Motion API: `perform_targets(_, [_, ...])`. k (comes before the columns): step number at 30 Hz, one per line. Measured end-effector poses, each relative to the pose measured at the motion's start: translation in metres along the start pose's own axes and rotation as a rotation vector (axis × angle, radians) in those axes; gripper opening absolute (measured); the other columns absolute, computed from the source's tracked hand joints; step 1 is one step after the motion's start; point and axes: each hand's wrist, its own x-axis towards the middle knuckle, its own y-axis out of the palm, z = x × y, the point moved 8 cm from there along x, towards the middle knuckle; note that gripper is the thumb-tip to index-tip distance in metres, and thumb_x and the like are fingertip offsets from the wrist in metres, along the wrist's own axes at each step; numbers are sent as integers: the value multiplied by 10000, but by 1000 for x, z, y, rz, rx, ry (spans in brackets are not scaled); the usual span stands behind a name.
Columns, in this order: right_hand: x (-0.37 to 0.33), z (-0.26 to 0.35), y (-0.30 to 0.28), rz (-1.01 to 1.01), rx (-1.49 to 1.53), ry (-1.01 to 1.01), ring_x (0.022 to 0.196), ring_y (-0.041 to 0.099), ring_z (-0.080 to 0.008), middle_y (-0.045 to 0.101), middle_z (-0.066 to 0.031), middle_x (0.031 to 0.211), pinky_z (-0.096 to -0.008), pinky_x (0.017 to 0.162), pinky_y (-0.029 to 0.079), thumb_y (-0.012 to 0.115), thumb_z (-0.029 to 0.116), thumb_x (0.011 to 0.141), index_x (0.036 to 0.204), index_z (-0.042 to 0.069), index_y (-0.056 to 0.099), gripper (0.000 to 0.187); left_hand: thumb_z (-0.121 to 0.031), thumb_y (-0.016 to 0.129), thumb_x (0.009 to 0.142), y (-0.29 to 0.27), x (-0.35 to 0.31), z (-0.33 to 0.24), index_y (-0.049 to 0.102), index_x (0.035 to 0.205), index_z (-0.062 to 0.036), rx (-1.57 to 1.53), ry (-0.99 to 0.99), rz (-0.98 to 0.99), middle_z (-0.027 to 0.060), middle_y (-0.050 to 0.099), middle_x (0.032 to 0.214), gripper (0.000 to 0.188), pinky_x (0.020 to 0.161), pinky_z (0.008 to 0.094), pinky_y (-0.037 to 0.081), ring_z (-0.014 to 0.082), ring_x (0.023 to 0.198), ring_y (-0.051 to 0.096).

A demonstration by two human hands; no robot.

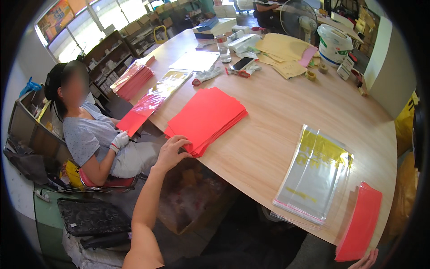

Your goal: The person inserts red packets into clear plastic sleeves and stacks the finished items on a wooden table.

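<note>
Wide wooden table (268, 130), with two red paper stacks and a pile of clear bags along its near edge.
A seated co-worker (92, 143) at the table's left edge holds a red sheet (136, 119) in a gloved hand (119, 141). The broad red stack (208, 112) lies by the near edge, toward the left, its sheets slightly fanned; the clear bags (309, 175), printed in gold, reach the near edge farther right. A narrow red stack (360, 224) lies at the near right corner. The left hand (169, 154) has thumb and fingers spread against the broad stack's near corner. The right hand (367, 261), partly cut off, is beside the narrow stack's near end; whether its fingers pinch anything, I cannot tell.
</note>
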Motion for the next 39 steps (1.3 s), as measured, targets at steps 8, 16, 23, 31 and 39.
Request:
perform_targets(8, [-33,44,19,108,363,340,953,639,-297,658,-183,995,-388,872,527,584,145,1001,1024,-71,667,232,-242,720,858,-15,7,9,735,904,-116,7,-34,-98,48,696,921,135,745,395,539,284,852,685])
perform_targets(16, [-147,288,135,1305,1196,504,1054,662,-221,660,-162,1173,-333,862,566,800,83,805,1370,32,528,629,-146,635,862,21,3,-210,573,813,-84,24,411,160,90,577,700,100,545,415,497,291,632,622])
perform_targets(23, [-199,368,162,1396,1235,653,815,660,-206,674,-177,858,-354,733,516,634,287,956,1076,-76,589,385,-135,611,866,78,-17,-312,567,837,-60,-125,467,424,79,550,677,92,491,423,471,290,597,604])
perform_targets(31, [-196,232,106,1397,1615,1067,1089,604,-149,651,-63,1194,-330,931,479,607,194,994,1345,9,524,405,-117,755,852,-6,22,-345,708,964,-21,-501,375,304,91,699,771,155,648,295,542,194,694,694])
perform_targets(39, [-238,16,2,844,1433,1719,1076,668,-298,652,-175,1210,-432,946,543,590,-1,836,1290,-80,542,463,-75,670,880,113,34,-362,664,1094,-32,-830,333,546,140,675,1085,218,804,326,535,228,985,670])
